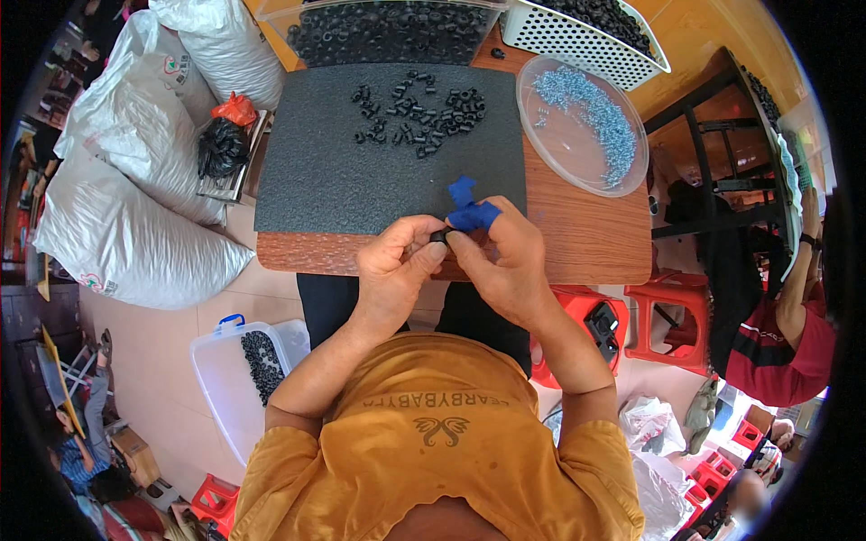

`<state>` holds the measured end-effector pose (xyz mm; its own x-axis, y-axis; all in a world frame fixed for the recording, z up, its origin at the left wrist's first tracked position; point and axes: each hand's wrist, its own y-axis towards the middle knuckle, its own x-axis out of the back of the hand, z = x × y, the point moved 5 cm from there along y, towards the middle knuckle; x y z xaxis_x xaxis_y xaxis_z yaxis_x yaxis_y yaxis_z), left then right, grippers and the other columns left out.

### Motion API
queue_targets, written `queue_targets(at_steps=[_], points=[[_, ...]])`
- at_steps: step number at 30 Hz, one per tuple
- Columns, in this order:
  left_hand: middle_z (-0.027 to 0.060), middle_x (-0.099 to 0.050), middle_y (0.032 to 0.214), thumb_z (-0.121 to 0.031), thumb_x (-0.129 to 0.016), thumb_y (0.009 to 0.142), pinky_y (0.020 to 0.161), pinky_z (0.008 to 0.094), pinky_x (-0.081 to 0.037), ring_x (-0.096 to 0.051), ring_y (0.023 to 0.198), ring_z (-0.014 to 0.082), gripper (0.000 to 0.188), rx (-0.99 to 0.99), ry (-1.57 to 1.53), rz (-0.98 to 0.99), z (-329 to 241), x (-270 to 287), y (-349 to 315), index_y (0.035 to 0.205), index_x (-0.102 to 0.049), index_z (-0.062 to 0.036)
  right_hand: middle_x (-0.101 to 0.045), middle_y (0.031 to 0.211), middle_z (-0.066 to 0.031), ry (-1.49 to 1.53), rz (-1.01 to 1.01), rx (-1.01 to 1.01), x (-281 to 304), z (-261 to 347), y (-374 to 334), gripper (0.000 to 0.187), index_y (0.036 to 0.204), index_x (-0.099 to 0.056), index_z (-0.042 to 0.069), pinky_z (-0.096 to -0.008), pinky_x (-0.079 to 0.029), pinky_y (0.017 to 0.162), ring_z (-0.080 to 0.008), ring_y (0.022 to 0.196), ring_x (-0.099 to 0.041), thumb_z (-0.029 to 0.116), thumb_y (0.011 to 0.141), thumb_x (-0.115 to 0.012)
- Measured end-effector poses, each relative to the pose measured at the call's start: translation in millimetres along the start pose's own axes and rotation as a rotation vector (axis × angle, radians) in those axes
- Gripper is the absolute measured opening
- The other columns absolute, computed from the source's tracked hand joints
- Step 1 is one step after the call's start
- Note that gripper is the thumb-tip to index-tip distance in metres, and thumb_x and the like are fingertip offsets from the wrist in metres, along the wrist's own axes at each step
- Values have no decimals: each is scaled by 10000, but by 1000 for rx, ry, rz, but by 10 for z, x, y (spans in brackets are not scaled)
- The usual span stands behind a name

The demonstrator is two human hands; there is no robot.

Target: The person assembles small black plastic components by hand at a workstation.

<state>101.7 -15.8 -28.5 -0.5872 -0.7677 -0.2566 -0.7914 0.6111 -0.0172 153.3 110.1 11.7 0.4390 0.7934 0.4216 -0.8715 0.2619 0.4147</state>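
Above the near edge of a dark grey foam mat (316, 153), both my hands meet at a small black cylindrical part (439, 236). My left hand (394, 261) pinches it between thumb and fingers. From the other side, the thumb and fingertips of my right hand (507, 261) close on the same part, hiding much of it. Blue tape (474, 216) wraps a right finger, with a loose end sticking up. Farther back on the mat lie several loose black cylindrical parts (437, 118). To the right, a clear round tray (564, 153) holds many small bluish metal pieces (591, 104).
Behind the mat stand a clear bin (298, 36) and a white perforated basket (577, 47), both full of black parts. White sacks (135, 216) crowd the left. On the floor are a clear tub (216, 379) and red stools (667, 311). Another person (785, 352) sits at right.
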Motion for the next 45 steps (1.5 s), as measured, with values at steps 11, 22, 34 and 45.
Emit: queue_targets(at_steps=[11, 22, 34, 45], points=[[31, -633, 808, -85, -592, 883, 559, 181, -459, -568, 666, 54, 204, 106, -20, 11, 35, 17, 20, 1058, -587, 22, -530, 788, -168, -151, -76, 234, -31, 69, -84, 170, 780, -528, -37, -385, -410, 527, -317, 652, -505, -80, 671, -652], [52, -640, 771, -124, -608, 879, 492, 183, -453, -564, 594, 69, 168, 206, -108, 20, 108, 19, 91, 976, -602, 13, -545, 790, -142, -177, -89, 280, -19, 30, -84, 185, 830, -579, -20, -374, -424, 533, -302, 665, -520, -68, 667, -652], [70, -625, 712, -20, -607, 815, 504, 200, -451, -560, 552, 86, 65, 195, -267, -146, 89, 63, 147, 860, -620, 25, -556, 794, -140, -136, 32, 138, 29, 32, -2, 248, 816, -556, -13, -389, -424, 543, -322, 672, -517, 50, 651, -729], [69, -633, 750, -31, -606, 823, 592, 215, -491, -600, 636, 102, 69, 265, -246, -94, 9, -23, 135, 855, -618, 30, -452, 700, -131, -383, 68, 485, -98, 28, 21, 256, 673, -460, 25, -377, -388, 522, -293, 631, -471, 73, 586, -695]])
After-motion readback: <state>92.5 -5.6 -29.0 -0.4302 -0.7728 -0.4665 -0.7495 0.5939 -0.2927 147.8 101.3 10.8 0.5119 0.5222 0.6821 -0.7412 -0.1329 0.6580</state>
